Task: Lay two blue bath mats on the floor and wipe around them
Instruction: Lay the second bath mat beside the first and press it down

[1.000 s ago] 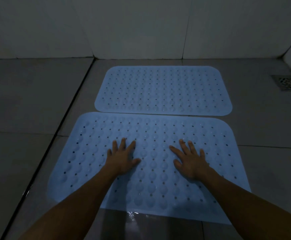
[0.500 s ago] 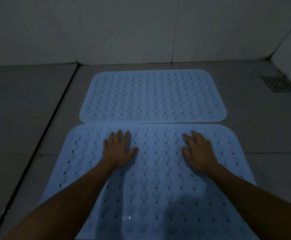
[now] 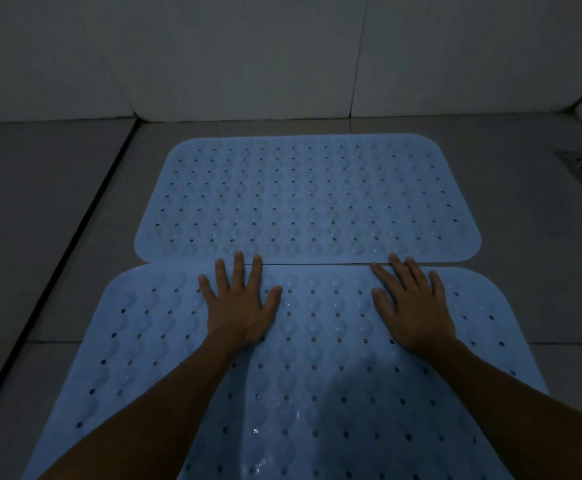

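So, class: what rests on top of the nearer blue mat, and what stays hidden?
On the nearer mat lie the left hand and right hand, both flat, palms down, fingers spread near its far edge. The mat surface beneath the palms and forearms is covered.

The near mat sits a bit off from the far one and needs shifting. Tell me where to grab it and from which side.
Grip the near mat at its far left rounded corner, coming from the left over bare floor. It lies flat, so only an edge can be pinched, and that corner juts out past the far mat, while the straight far edge butts against it. Both the left hand and right hand rest flat, gripping nothing.
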